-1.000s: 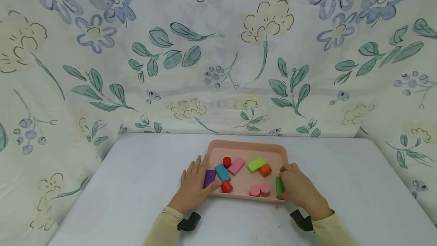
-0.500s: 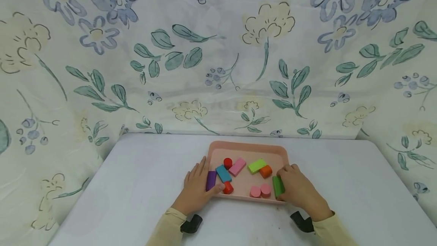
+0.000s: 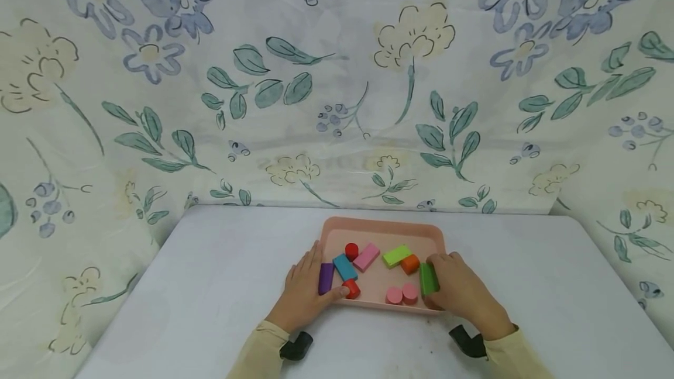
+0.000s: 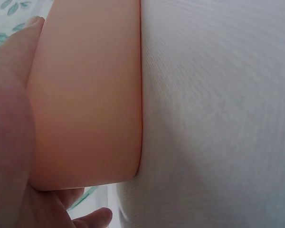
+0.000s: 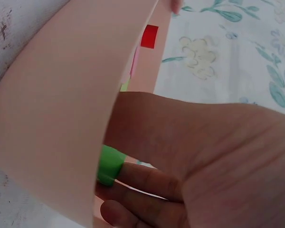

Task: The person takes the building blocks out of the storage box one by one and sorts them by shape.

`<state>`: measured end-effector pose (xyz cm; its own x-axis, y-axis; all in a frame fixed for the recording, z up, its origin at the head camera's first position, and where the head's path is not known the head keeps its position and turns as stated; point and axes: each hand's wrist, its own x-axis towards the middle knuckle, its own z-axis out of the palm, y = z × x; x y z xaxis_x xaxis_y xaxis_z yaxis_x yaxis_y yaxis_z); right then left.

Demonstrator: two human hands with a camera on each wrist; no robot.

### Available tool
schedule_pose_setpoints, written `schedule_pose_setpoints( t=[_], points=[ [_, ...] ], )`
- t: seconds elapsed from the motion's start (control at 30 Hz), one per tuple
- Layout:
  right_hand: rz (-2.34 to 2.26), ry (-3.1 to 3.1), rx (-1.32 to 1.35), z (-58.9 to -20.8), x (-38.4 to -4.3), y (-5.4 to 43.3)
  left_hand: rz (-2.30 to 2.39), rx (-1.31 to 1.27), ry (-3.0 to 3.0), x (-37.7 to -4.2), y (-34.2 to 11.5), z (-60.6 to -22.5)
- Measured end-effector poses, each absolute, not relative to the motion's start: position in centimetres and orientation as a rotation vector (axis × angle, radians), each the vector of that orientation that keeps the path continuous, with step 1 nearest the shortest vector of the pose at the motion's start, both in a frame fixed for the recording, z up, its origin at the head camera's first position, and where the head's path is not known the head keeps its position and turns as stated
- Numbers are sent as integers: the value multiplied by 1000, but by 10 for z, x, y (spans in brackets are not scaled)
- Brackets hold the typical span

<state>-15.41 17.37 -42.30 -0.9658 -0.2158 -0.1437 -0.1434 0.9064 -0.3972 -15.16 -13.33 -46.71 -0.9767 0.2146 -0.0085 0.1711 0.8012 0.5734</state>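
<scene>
My left hand lies along the left side of a pink tray, fingers straight. Its thumb reaches over the front rim to a red cylinder. Beside those fingers, inside the tray, is a purple block. At the tray's right end my right hand grips a green block, partly hidden by the hand. The right wrist view shows the green block between thumb and fingers behind the tray wall. From the left wrist, the tray's outer wall hides the contents.
Also in the tray are a blue block, another red cylinder, a pink block, a lime block, an orange cylinder and two pink cylinders. A white table carries the tray; a floral cloth stands behind.
The green block has moved a little left, away from the tray's right wall, with my right hand on it. My left fingers have drawn closer together along the tray's side.
</scene>
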Motion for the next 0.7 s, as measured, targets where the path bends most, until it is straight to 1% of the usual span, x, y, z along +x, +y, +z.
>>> schedule_pose_setpoints(
  t=[0.3, 0.53, 0.7],
  points=[
    [-652, 2896, -270, -423, -156, 176, 916, 302, 2912, -153, -133, -468],
    [-690, 2891, -214, -423, -159, 176, 919, 294, 2902, -153, -133, -470],
    [-706, 2908, -254, -423, -160, 179, 916, 298, 2910, -152, -133, -470]
  ],
)
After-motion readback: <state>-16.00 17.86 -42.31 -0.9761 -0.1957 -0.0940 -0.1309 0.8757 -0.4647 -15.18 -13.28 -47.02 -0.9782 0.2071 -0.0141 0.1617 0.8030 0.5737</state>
